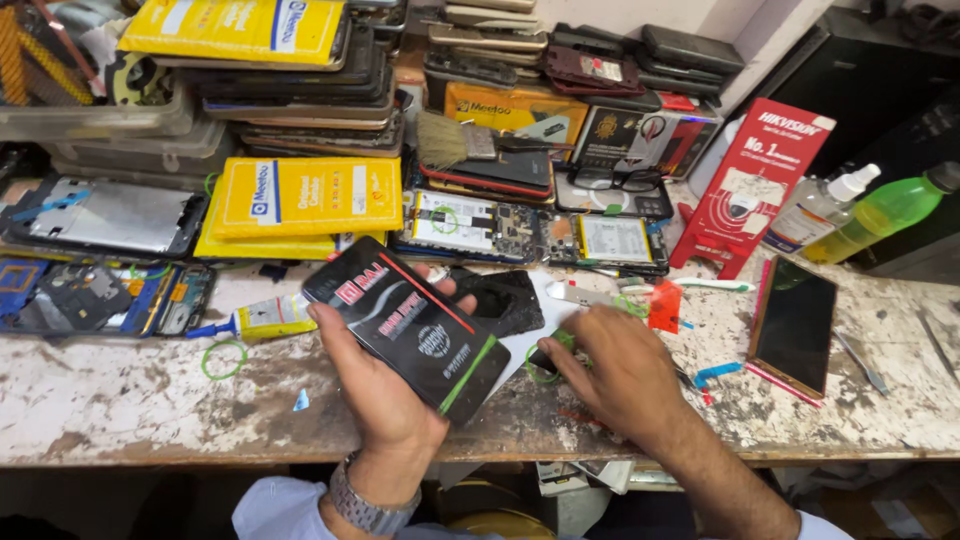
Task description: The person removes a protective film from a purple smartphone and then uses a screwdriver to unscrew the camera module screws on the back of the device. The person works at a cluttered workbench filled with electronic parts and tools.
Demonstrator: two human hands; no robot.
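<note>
My left hand [375, 385] holds a flat black packet with red and green stripes [410, 325], tilted above the worn workbench [150, 400]. My right hand [620, 375] rests on the bench to its right, fingertips pressing on a small dark part with a green rubber band [545, 362]. A black phone back cover [505, 300] and a white sheet lie just behind the packet.
A glue tube [260, 320] and green rubber band [223, 359] lie to the left. Opened phones [105, 215] and circuit boards [470, 225], yellow boxes [305, 197] and phone stacks fill the back. A dark phone [795, 325], tweezers [860, 362], a red box and bottles [885, 210] sit to the right.
</note>
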